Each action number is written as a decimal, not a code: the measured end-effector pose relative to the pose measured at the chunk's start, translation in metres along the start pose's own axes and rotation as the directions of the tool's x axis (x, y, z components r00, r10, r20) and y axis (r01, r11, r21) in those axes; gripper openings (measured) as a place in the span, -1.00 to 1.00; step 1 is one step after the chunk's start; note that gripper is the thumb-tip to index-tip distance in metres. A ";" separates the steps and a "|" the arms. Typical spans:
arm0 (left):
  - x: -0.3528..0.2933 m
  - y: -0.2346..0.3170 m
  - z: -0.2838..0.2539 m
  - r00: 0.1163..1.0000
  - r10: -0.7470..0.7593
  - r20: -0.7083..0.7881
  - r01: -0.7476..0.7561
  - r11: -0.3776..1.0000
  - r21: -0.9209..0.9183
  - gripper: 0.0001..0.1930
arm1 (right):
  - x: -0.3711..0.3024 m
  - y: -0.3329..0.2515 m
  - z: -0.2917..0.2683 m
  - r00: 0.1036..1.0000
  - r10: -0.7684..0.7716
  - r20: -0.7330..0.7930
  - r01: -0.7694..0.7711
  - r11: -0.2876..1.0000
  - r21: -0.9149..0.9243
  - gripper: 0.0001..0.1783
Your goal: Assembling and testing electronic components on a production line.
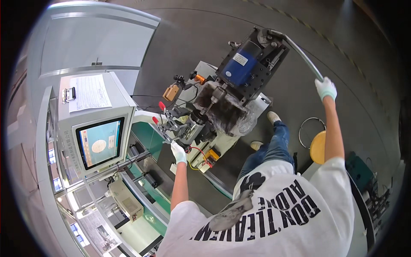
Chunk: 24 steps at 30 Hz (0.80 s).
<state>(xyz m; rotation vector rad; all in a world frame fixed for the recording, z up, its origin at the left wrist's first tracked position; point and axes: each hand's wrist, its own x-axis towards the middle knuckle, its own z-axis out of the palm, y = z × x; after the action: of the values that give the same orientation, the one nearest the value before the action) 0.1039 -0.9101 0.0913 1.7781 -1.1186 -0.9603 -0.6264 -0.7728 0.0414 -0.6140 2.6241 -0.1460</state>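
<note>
My right hand [326, 89], in a white glove, is wrapped round the end of a long metal lever [303, 55]. The lever curves out from a machine head with a blue motor housing [239, 66]. My left hand [178, 153], also gloved, is at the near end of a metal cylindrical fixture [191, 132]. Its fingers look pressed together there; what they hold, if anything, is too small to make out. Beside that hand are toggle clamps with red handles [162, 106]. Between fixture and machine head, a spindle [217, 94] stands over a tray lined with clear plastic [233, 120].
On the left, a grey control cabinet carries a lit screen [99, 142] and a clipboard with paper [90, 92]. Red and yellow cables [198, 150] run below the fixture. A round yellow stool [318, 147] stands at my right. A white cabinet [98, 40] is at the far left.
</note>
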 end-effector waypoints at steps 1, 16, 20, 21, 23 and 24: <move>-0.003 -0.004 -0.006 1.000 -0.008 0.008 0.008 1.000 -0.002 -0.50 | 0.012 -0.001 -0.011 1.000 0.002 -0.020 -0.003 1.000 -0.029 -0.46; -0.056 0.034 -0.011 0.872 0.441 0.214 -0.490 0.800 0.347 -0.68 | -0.033 0.031 0.037 0.801 -0.516 -0.305 0.496 0.856 -0.145 -0.17; -0.050 0.019 -0.065 0.834 0.546 0.074 -0.514 0.723 0.463 -0.69 | -0.188 0.140 0.091 0.935 -0.312 0.171 0.343 0.918 -0.197 -0.18; -0.033 -0.009 -0.093 0.825 0.562 0.059 -0.504 0.684 0.527 -0.69 | -0.211 0.175 0.098 0.883 -0.070 0.465 0.237 0.920 -0.313 -0.17; -0.010 -0.128 -0.174 0.866 0.425 -0.262 -0.110 0.674 0.731 -0.62 | -0.259 0.226 0.098 0.729 0.110 0.675 0.293 0.842 -0.454 -0.21; 0.009 -0.160 -0.182 0.960 0.152 -0.235 0.100 0.596 0.797 -0.50 | -0.289 0.269 0.084 0.688 0.199 0.698 0.252 0.836 -0.487 -0.23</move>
<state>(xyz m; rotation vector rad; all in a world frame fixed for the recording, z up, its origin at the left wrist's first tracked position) 0.3202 -0.8315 0.0147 2.5002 -1.5159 -0.0933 -0.4639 -0.4038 0.0268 -0.7049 1.8203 0.7470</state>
